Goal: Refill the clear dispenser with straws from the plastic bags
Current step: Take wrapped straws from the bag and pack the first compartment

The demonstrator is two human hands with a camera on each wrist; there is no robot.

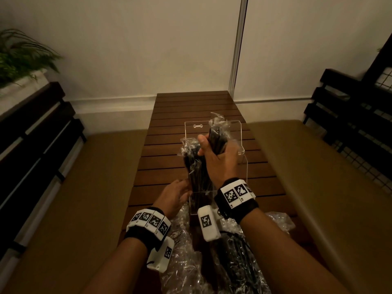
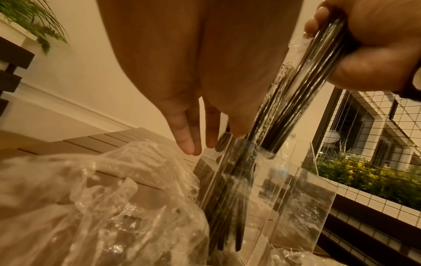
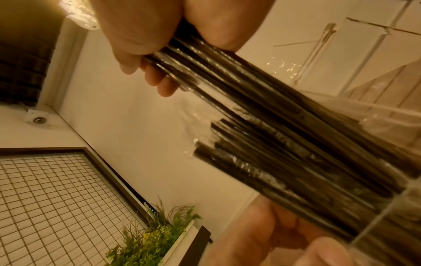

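Right hand (image 1: 218,158) is closed firmly round a bundle of black straws (image 1: 199,177) in clear wrap, gripping the upper end – the lower ends stand tilted inside the clear dispenser (image 1: 244,172), which sits on the slatted wooden table (image 1: 191,107) with its lid raised. Left hand (image 1: 174,198) rests with fingers straight and relaxed against the dispenser's near left side, grasping nothing. Crumpled plastic bags (image 1: 182,251) – one with more straws – lie on the table's near end by the wrists.
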